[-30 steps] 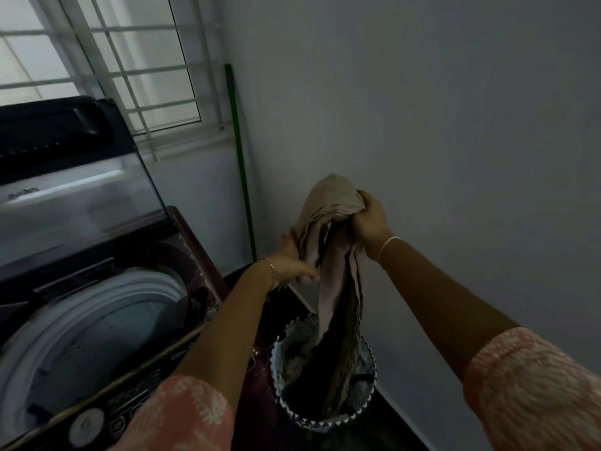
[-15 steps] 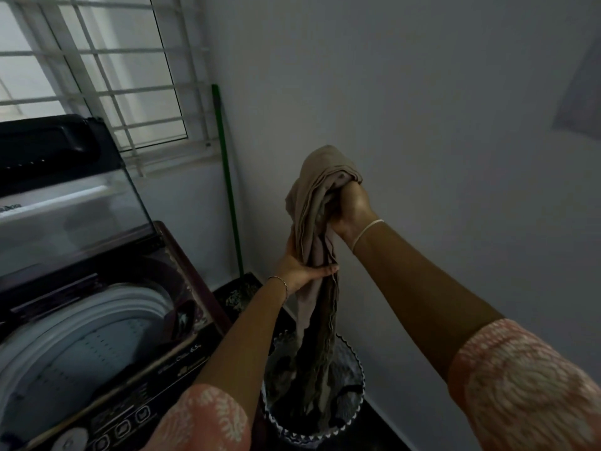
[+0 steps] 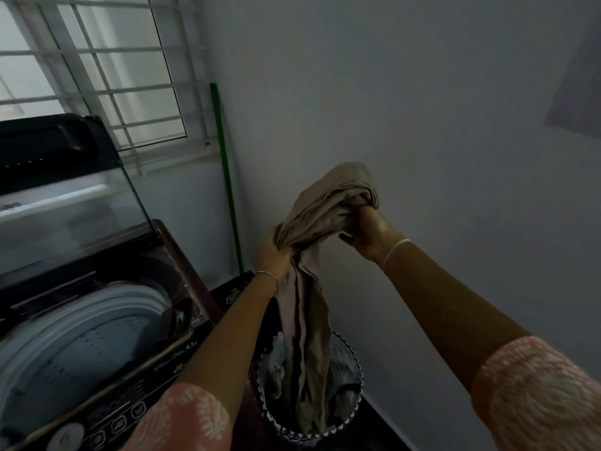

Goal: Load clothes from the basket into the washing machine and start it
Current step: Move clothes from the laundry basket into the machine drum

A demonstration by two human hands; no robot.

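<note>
A long beige garment with dark stripes hangs from both my hands above the laundry basket. My right hand grips its bunched top end. My left hand grips it lower down and to the left. The garment's tail still reaches down into the basket, among other clothes. The top-loading washing machine stands at the left with its lid raised and its white drum exposed.
A green broom handle leans in the corner between the barred window and the white wall. The machine's control panel runs along its front edge. The basket sits on dark floor close to the right wall.
Both hands have lifted the garment higher out of the basket. My left hand took a grip on the cloth and then slid up it, closer to my right hand.
</note>
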